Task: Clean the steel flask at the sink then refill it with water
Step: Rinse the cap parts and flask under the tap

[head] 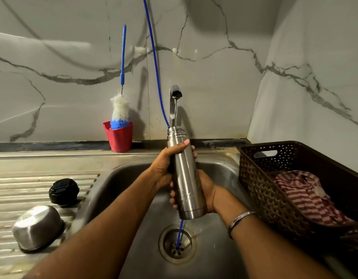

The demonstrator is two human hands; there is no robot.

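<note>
The steel flask [184,174] stands upright over the sink basin [121,182], open mouth directly under the tap [175,93]. A thin stream of water [175,112] runs from the tap into the mouth. My left hand [166,166] grips the flask's upper body. My right hand [204,192] wraps its lower part from behind, fingers showing on the left side. The black flask lid [63,192] lies on the ribbed drainboard at left, beside an upturned steel cup [38,226].
A red cup [118,136] holding a blue-handled bottle brush [120,109] stands on the ledge against the marble wall. A blue tube [154,63] hangs down behind the flask to the drain [177,244]. A brown basket [274,190] with a striped cloth [306,198] sits right of the sink.
</note>
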